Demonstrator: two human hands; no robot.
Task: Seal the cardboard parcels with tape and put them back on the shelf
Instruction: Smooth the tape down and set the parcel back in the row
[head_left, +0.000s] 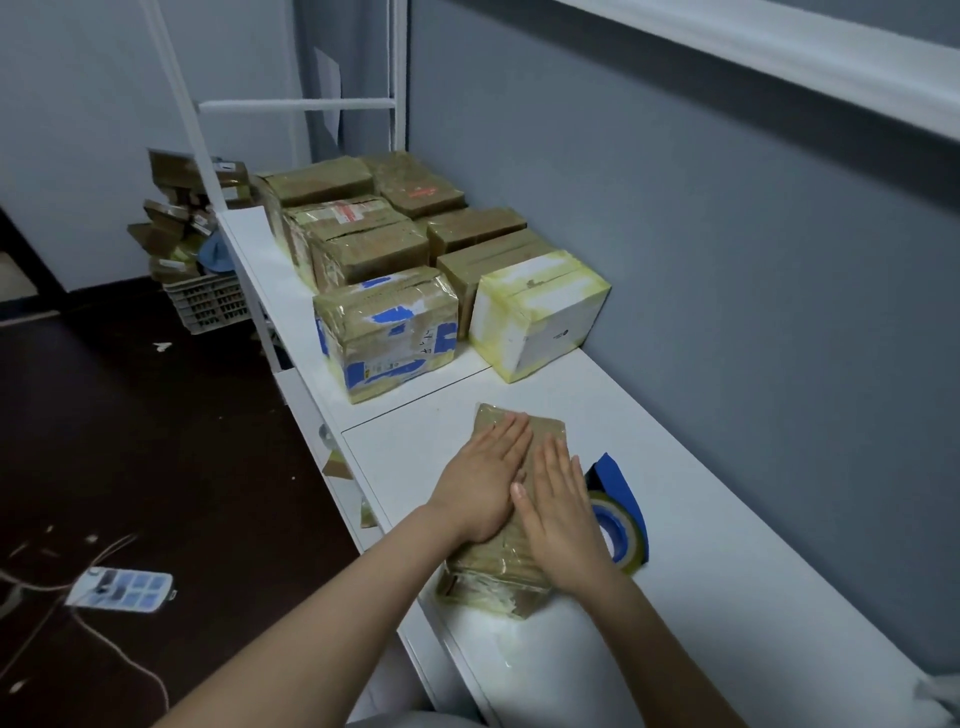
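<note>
**Both palms flat on parcel**

Brown taped parcel (496, 577) lies on the white counter (717, 545), near its front edge. Left hand (483, 488) and right hand (558, 519) press down on its top side by side, fingers (511, 434) straight and together, gripping nothing. Blue tape dispenser (623, 512) sits just right of the parcel. Further along the counter, a cluster of taped parcels (387, 332).
</note>
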